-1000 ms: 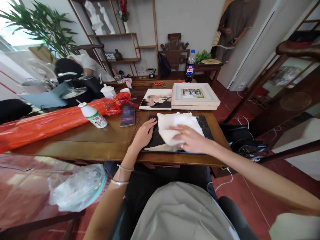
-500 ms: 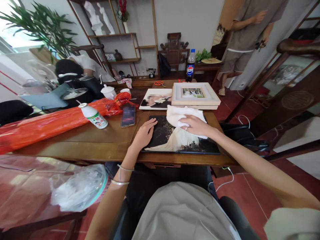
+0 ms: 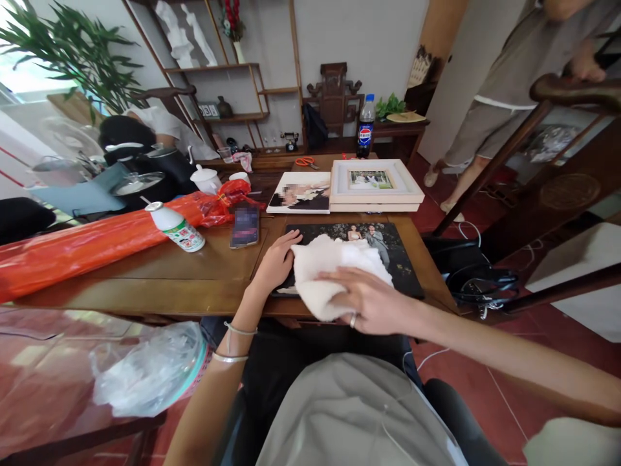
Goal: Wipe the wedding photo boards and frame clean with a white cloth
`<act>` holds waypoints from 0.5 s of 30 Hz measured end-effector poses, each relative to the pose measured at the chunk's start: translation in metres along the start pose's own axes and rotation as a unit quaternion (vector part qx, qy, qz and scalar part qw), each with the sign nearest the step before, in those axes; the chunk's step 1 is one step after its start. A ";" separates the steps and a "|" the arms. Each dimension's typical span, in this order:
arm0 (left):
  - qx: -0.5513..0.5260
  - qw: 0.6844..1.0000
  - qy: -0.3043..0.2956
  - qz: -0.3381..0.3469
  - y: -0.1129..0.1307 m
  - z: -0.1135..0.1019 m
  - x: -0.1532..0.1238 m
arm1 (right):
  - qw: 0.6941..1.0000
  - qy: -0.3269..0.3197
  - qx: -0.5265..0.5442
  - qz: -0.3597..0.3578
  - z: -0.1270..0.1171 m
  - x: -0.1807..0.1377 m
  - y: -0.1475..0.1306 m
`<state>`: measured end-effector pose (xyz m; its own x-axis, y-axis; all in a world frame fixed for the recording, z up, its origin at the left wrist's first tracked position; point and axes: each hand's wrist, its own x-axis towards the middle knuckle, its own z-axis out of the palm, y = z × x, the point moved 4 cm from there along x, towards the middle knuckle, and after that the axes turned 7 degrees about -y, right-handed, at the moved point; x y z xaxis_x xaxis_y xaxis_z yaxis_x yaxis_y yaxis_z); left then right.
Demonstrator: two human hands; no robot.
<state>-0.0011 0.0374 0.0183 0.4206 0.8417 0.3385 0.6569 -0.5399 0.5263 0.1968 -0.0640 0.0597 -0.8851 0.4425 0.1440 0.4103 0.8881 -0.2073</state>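
Head view: your R hand (image 3: 369,301) lies flat, fingers spread, on the white cloth (image 3: 325,268), pressing it onto the dark photo panel (image 3: 402,259) at the table's (image 3: 194,275) near edge, while your L hand (image 3: 276,259) rests open on the panel's left edge.

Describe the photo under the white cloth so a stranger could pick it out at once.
Find the long wooden table, then its near right end. Of three pictures lying there, the photo is nearest, partly under the white cloth and right hand. Unlike the white-framed picture and white-edged canvas behind it, it is dark and thin.
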 end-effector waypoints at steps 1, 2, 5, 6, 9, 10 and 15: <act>0.004 1.000 0.003 -0.001 0.001 0.000 0.000 | 1.000 0.009 -0.010 0.019 -0.005 0.001 0.016; 0.008 1.000 0.006 -0.001 0.001 0.000 0.000 | 0.999 0.013 -0.021 0.043 -0.009 0.002 0.034; 0.011 1.000 0.013 -0.003 0.002 -0.001 0.001 | 0.991 0.010 -0.055 0.122 -0.023 0.002 0.091; 0.009 1.000 0.015 -0.003 0.003 -0.001 0.001 | 0.987 0.014 -0.066 0.148 -0.027 0.001 0.107; 0.007 1.000 0.020 -0.005 0.002 0.000 0.001 | 0.975 0.027 -0.088 0.203 -0.034 -0.005 0.133; 0.006 1.000 0.021 -0.007 0.001 0.000 0.000 | 0.974 0.029 -0.090 0.207 -0.034 -0.007 0.133; 0.009 1.000 0.016 -0.016 0.000 0.002 0.000 | 0.993 0.037 -0.057 0.098 -0.020 -0.010 0.063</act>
<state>-0.0003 0.0376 0.0167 0.3787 0.8581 0.3469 0.6816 -0.5121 0.5227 0.2360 -0.0095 0.0643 -0.7689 0.6126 0.1829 0.5994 0.7903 -0.1272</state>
